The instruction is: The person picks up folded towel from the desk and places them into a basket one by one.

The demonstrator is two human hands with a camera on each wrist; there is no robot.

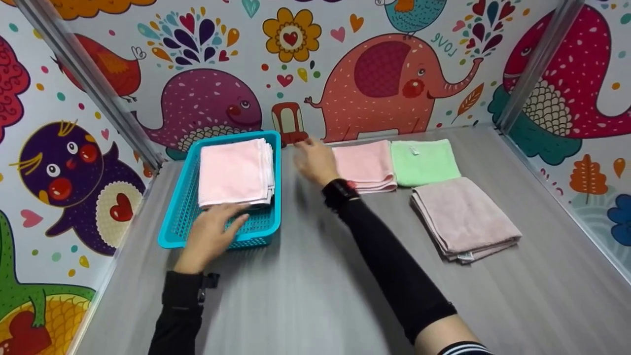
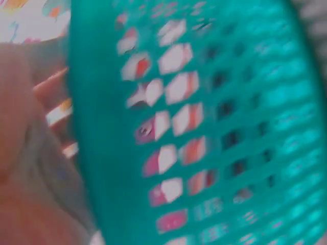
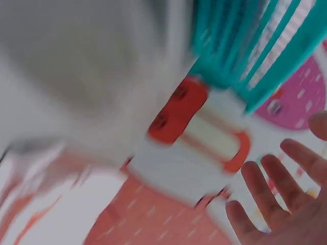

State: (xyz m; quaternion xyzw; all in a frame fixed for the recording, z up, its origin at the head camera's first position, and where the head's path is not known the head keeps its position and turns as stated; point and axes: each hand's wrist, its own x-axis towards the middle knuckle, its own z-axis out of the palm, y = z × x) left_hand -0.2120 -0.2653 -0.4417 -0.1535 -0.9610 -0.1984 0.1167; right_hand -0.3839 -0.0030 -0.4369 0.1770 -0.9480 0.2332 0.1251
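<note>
A teal plastic basket (image 1: 170, 217) with perforated sides stands at the left of the table. Folded pale pink towels (image 1: 231, 172) lie stacked inside it. My left hand (image 1: 212, 234) hovers over the basket's near end, fingers loosely bent, fingertips right at the towels' near edge in the head view. To the basket's right, my right hand (image 3: 286, 199) has its fingers spread and nothing in them. A folded pink towel (image 1: 367, 165) lies just right of this hand, beside a folded light green towel (image 1: 424, 161). Nearer to me is a folded dusty pink towel (image 1: 466, 214).
A patterned back wall (image 1: 296, 74) with painted animals rises behind the grey table (image 1: 305, 291). Side panels (image 1: 591, 148) flank it, joined by metal corner posts (image 1: 537, 64). The basket's far end stands close to the back wall.
</note>
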